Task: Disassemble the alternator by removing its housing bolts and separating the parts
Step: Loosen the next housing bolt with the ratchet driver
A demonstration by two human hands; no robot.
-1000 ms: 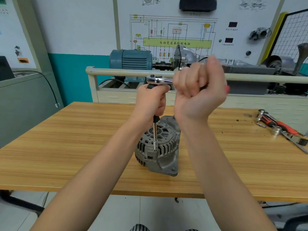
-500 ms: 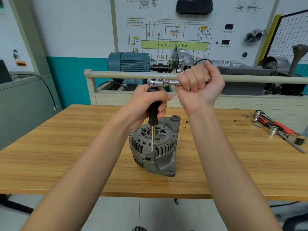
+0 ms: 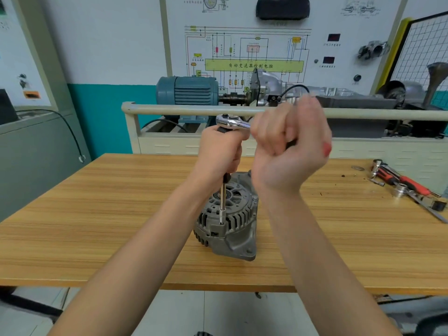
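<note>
From the head view, the alternator (image 3: 228,221) stands mid-frame on the tabletop (image 3: 97,214). My left hand (image 3: 219,151) wraps its fingers around the upright extension bar (image 3: 223,204) seated in the housing; my right hand (image 3: 289,146) grips the ratchet (image 3: 231,121) handle, fingers curled tight.

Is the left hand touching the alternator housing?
Apart. The head view shows the left hand gripping the extension bar above the alternator, bare shaft between.

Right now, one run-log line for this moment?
left hand: holds extension bar on alternator bolt | right hand: grips ratchet handle | housing: unseparated
</note>
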